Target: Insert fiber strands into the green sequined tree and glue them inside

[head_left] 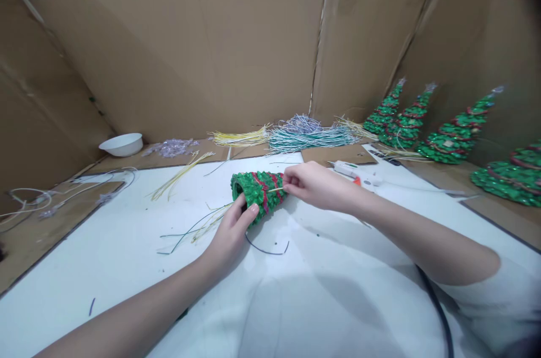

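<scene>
A small green Christmas tree (251,188) with red garland lies on its side over the white table (139,268), its hollow base facing left. My left hand (232,225) grips the base rim, fingers inside the opening and thumb outside. At the tree's right part, my right hand (310,186) pinches a thin pale yellow stick or wire (274,190) against the red garland. The tree's tip is hidden behind my right hand. Loose green and yellow wires (186,237) trail to the left of the base, and a dark curved wire (268,252) lies just below it.
Several finished trees (454,135) stand at right. A white glue gun (353,171) lies behind my right forearm. Yellow (243,137) and green wire bundles (313,139), clear stars (172,147) and a white bowl (122,145) line the back. Cardboard walls surround the table.
</scene>
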### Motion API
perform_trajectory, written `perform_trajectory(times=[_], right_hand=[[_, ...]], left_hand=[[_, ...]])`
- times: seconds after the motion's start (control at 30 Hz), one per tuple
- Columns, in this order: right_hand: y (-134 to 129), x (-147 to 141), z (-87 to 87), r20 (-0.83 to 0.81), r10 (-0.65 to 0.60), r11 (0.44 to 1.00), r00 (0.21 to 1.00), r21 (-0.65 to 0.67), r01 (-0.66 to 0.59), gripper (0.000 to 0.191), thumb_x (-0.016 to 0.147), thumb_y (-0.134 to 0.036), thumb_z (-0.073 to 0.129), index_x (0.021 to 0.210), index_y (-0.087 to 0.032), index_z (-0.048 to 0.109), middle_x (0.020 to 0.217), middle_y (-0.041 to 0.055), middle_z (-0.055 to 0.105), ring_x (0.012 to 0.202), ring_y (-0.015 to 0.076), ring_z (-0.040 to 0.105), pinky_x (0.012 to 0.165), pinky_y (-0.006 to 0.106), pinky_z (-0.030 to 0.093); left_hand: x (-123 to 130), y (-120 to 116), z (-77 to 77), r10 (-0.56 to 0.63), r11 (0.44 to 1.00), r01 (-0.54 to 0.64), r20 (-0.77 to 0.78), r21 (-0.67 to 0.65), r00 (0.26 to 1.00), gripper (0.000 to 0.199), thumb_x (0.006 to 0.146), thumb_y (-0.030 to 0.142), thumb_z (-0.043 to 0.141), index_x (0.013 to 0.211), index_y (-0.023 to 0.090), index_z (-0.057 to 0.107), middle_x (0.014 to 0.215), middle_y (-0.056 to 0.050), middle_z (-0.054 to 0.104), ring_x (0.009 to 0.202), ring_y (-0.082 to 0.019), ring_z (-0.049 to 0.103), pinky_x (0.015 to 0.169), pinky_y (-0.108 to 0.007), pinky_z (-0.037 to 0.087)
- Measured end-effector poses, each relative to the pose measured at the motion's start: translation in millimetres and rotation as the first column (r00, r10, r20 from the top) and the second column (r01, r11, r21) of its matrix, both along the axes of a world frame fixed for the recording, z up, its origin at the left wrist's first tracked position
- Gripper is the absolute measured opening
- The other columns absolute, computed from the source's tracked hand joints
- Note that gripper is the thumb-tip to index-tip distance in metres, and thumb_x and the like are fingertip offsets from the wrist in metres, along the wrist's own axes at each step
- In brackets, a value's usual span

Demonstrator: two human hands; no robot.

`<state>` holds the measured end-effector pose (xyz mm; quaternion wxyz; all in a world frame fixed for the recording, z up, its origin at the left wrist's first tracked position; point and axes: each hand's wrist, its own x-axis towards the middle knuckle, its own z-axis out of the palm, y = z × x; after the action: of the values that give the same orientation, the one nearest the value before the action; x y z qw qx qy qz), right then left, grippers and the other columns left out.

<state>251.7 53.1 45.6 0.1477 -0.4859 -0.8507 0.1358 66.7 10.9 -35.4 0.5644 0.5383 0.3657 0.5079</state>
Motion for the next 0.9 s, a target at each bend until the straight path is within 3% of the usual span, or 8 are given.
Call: perform_trajectory(times=[0.13,0.37,0.47,0.53,0.63,0.73,0.83,0.9], right_hand=[[1,-4,-12.7,-0.026,0.006,0.987,1.0,0.163,-0.001,0.016,0.083,-0.015,0.046,0.07,-0.017,0.055,0.067,0.0029,0.059,0.06,0.0116,0.047,0.055,0.024,0.029],[6,-9,-25.1,-0.083,0.114,0.98,0.99,0.173,-0.098,0.015,0.083,-0.013,0.046,0.073,-0.017,0.056,0.072,0.0023,0.061,0.065,0.0115,0.05,0.058,0.023,0.031],[7,-2,-15.3,-0.043,0.066,0.996,0.997,0.07,-0.063,0.003,0.08,-0.02,0.056,0.08,-0.018,0.057,0.071,0.0022,0.061,0.061,0.012,0.05,0.054,0.023,0.03],[6,5,-3.5,0.002,0.05,0.998,0.999,-0.026,-0.05,0.007,0.077,-0.02,0.059,0.083,-0.018,0.058,0.071,0.002,0.062,0.057,0.0115,0.05,0.051,0.023,0.03],[4,15,12.4,0.026,0.072,0.993,0.997,-0.097,-0.07,0.005,0.076,-0.014,0.055,0.074,-0.018,0.059,0.067,0.0008,0.062,0.054,0.0103,0.049,0.049,0.023,0.03],[6,17,15.7,0.027,0.068,0.998,0.997,0.0,-0.068,0.013,0.076,-0.011,0.053,0.067,-0.018,0.059,0.067,0.0013,0.062,0.057,0.011,0.05,0.051,0.024,0.031],[9,13,7.9,-0.005,0.028,0.993,1.0,0.113,-0.028,0.014,0.078,-0.012,0.051,0.071,-0.018,0.061,0.072,0.0033,0.064,0.058,0.0118,0.05,0.052,0.025,0.03],[10,10,1.3,-0.03,0.027,0.993,0.999,0.119,-0.023,0.014,0.078,-0.012,0.051,0.072,-0.018,0.062,0.073,0.0038,0.065,0.058,0.0121,0.05,0.052,0.025,0.03]], left_hand=[[-2,3,-1.0,0.016,0.999,-0.015,-0.034,0.029,0.999,0.041,0.086,0.035,0.053,0.125,0.022,0.05,0.13,-0.006,0.055,0.12,-0.024,0.047,0.103,-0.036,0.032],[-5,2,3.1,0.088,0.994,-0.073,-0.196,0.078,0.977,0.032,0.084,0.042,0.053,0.108,0.02,0.058,0.112,-0.005,0.063,0.105,-0.023,0.054,0.093,-0.033,0.038],[-8,3,6.9,0.148,0.985,-0.105,-0.356,0.137,0.923,0.031,0.084,0.044,0.05,0.101,0.019,0.058,0.099,-0.004,0.064,0.093,-0.022,0.054,0.083,-0.031,0.041],[-10,4,9.5,0.188,0.975,-0.113,-0.439,0.192,0.878,0.031,0.084,0.046,0.05,0.098,0.019,0.058,0.096,-0.004,0.062,0.092,-0.023,0.053,0.082,-0.031,0.04],[-15,6,12.9,0.244,0.96,-0.126,-0.528,0.25,0.813,0.033,0.081,0.048,0.052,0.091,0.018,0.06,0.09,-0.005,0.06,0.091,-0.025,0.051,0.082,-0.033,0.039],[-22,6,15.4,0.182,0.975,-0.08,-0.528,0.209,0.83,0.03,0.079,0.047,0.055,0.088,0.019,0.061,0.086,-0.005,0.06,0.087,-0.025,0.052,0.08,-0.033,0.04],[-31,7,16.9,0.093,0.982,0.003,-0.499,0.19,0.862,0.024,0.079,0.043,0.056,0.087,0.021,0.063,0.081,-0.003,0.061,0.083,-0.024,0.054,0.082,-0.033,0.041],[-35,10,17.8,0.076,0.982,0.021,-0.491,0.189,0.868,0.024,0.081,0.042,0.054,0.09,0.022,0.064,0.079,-0.003,0.062,0.083,-0.024,0.054,0.085,-0.035,0.041]])
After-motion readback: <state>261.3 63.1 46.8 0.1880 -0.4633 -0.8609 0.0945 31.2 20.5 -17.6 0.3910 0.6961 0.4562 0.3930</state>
